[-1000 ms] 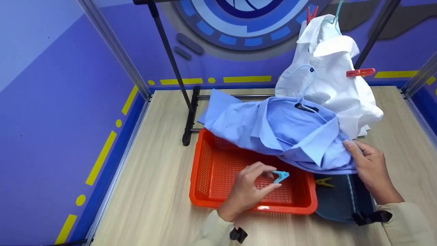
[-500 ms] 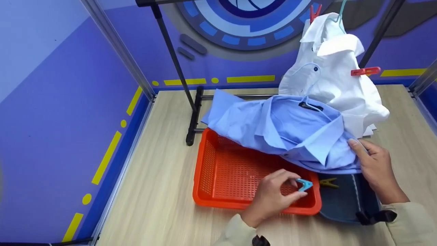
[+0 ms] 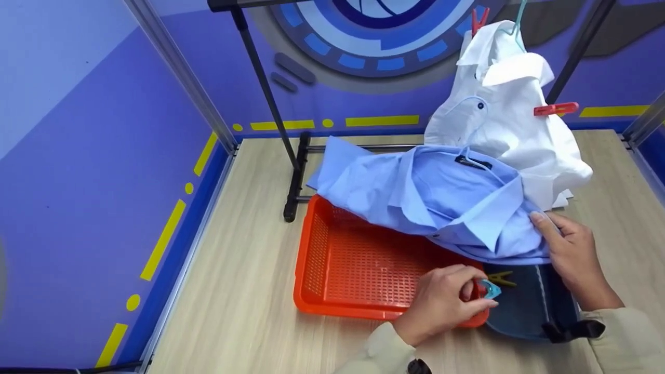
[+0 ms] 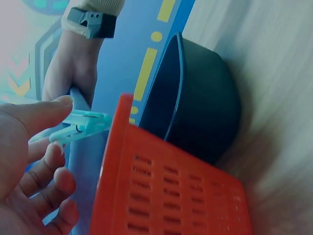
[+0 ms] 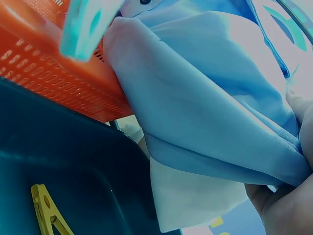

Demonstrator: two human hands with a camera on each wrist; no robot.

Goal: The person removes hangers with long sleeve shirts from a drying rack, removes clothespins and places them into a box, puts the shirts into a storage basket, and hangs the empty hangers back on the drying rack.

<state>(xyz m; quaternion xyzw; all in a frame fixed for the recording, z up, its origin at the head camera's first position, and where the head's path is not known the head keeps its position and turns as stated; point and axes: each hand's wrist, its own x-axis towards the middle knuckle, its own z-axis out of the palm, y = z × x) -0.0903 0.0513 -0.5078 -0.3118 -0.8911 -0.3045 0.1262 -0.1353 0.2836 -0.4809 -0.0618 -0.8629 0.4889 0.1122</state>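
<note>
My left hand pinches a turquoise clothespin between thumb and fingertips, over the right end of a red-orange basket. In the left wrist view the clothespin points toward the basket's rim. My right hand grips the right shoulder edge of a light blue collared shirt, thumb on top. A thin light blue hanger comes up out of the shirt's neck. The shirt spreads over the back of the basket, and part of my right fingers is hidden beneath its cloth.
A dark bin stands right of the basket, with a yellow clothespin in it. Behind hangs a white shirt with red clothespins. A black rack stands at the back left, before a purple wall.
My left hand has moved right across the basket with the turquoise clothespin, to the basket's right rim. The right hand keeps its hold on the shirt. The head view has shifted slightly.
</note>
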